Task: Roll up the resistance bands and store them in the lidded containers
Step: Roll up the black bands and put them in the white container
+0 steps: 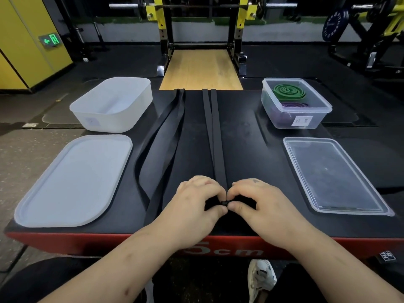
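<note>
A narrow black resistance band (215,136) lies straight down the middle of the black platform (247,136), its far end over the back edge. My left hand (196,200) and my right hand (260,202) pinch its near end together, where a small tight roll (224,203) shows between the fingertips. A wider black band (161,138) lies loose to the left. A white empty container (113,103) stands at the back left, its white lid (72,180) in front of it. The clear container (295,103) at the back right holds a rolled green band (287,91) and a rolled purple band (294,105); its clear lid (334,173) lies in front.
The platform has a red front edge (131,243) close to my body. Beyond it stand a squat rack with a wooden floor panel (201,68) and weight plates at the far right. A white shoe (261,278) shows below the platform.
</note>
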A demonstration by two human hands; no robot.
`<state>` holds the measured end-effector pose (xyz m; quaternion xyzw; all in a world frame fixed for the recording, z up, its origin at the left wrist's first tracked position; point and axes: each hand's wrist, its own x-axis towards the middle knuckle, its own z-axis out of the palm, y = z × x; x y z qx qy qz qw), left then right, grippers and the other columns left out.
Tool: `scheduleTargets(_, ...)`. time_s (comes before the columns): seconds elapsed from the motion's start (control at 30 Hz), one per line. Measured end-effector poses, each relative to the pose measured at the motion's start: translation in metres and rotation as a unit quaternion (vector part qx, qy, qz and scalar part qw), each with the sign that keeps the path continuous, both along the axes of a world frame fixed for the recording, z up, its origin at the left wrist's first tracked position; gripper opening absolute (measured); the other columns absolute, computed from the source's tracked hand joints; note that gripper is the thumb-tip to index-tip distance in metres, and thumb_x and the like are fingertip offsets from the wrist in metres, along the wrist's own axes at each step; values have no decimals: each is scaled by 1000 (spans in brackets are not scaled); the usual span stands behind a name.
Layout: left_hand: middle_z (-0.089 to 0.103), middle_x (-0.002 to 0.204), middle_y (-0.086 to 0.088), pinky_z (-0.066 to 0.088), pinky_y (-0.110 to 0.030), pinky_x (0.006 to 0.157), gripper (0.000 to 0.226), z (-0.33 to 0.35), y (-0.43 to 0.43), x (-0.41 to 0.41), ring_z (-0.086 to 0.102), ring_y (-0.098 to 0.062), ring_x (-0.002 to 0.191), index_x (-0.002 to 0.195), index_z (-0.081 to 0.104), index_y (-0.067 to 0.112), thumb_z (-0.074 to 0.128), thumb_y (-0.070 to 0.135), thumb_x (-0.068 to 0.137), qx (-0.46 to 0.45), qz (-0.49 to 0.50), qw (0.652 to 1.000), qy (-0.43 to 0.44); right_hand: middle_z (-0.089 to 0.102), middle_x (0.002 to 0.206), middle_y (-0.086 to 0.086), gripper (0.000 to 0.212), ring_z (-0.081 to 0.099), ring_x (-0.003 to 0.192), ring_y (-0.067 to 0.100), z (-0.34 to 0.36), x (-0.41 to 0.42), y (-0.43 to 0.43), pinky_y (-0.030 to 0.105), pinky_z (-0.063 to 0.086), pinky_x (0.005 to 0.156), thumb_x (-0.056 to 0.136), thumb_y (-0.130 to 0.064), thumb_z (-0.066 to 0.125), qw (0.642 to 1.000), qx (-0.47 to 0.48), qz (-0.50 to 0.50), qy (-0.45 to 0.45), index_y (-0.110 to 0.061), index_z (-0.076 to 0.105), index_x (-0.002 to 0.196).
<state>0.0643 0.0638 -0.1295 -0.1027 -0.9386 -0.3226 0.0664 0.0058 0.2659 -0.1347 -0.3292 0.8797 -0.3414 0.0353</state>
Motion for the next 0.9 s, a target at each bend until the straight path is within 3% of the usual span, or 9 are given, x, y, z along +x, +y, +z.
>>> scheduleTargets(0.13,56,114,27,25,-13,105,15,-2,0,2,39,9,121,109,63,39,65,41,94,-29,7,999,24,64,95,-24,14,53,110,-3,-2,-5,-8,25,42,97,99,-31,63,999,18,-21,27,-40,71,92)
scheduleTargets(0.23,56,109,27,22,-8,104,20,-3,0,5,42,15,114,112,61,36,67,36,93,-52,-17,997,52,61,94,-22,18,51,105,-1,-1,-6,-11,34,43,100,99,-34,62,999,29,-16,32,-47,62,87)
scheduleTargets(0.3,59,108,23,20,-7,106,20,-3,-1,5,47,9,114,109,61,34,68,35,90,-77,-34,995,60,60,93,-22,22,50,103,0,-2,-6,-12,36,44,99,100,-34,62,999,28,-16,40,-49,56,85)
scheduleTargets(0.4,64,108,18,21,-11,109,16,-5,-2,0,52,-2,120,104,66,29,65,39,91,-84,-41,993,73,61,94,-22,16,50,105,0,0,-5,-11,31,43,97,101,-34,59,999,28,-22,28,-44,59,88)
scheduleTargets(0.5,63,116,19,24,-20,114,25,-7,-4,-4,45,1,130,110,69,31,56,47,95,-84,-35,993,75,61,97,-25,11,51,107,-2,4,-4,-4,23,42,91,102,-36,56,1000,24,-15,7,-45,61,97)
scheduleTargets(0.67,53,111,22,29,-28,113,23,-7,-7,-9,43,0,126,107,70,30,58,47,96,-79,-30,993,80,57,119,-33,28,40,121,-16,8,1,2,16,29,109,95,-46,67,995,85,25,40,-48,60,122)
scheduleTargets(0.8,51,116,22,16,-12,112,22,-3,-7,-9,37,4,127,112,69,32,58,45,99,-72,-19,995,69,60,128,-25,25,24,120,-31,3,-3,-3,3,13,109,93,-39,73,996,63,18,64,-38,72,118)
scheduleTargets(0.9,52,123,25,6,-2,106,24,0,-7,-6,30,11,128,117,67,35,58,47,98,-60,-13,997,50,58,139,-25,28,25,132,-23,1,-6,-2,16,11,121,98,-41,67,996,60,19,61,-39,70,126)
